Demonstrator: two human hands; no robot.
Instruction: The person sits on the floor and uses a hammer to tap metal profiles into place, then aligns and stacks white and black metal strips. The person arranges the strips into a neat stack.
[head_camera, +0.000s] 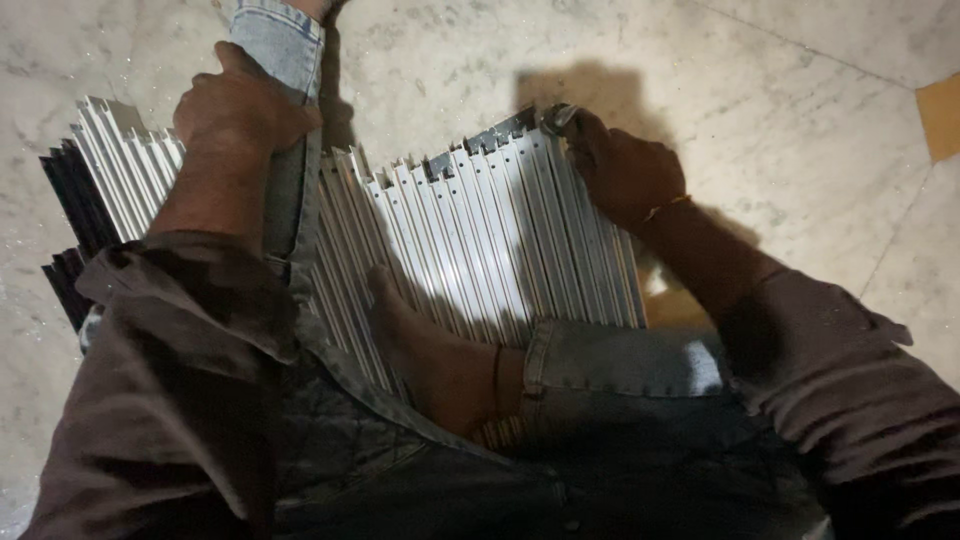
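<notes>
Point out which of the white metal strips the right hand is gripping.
The right hand grips the rightmost white strip at its far end, on the fan's outer edge; the other strips lie further left, under the bare foot.

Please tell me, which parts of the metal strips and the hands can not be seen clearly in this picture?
- Head view: near ends of the white metal strips hidden by the bare foot and jeans.
- Right hand: fingertips curl over the strips' far corner; grip unclear.
- Left hand rests on the knee, palm hidden.
- Dark strips: lower ends covered by the sleeve.

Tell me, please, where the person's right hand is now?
In the head view, the right hand grips the far right corner of the white metal strips lying on the marble floor.
</notes>
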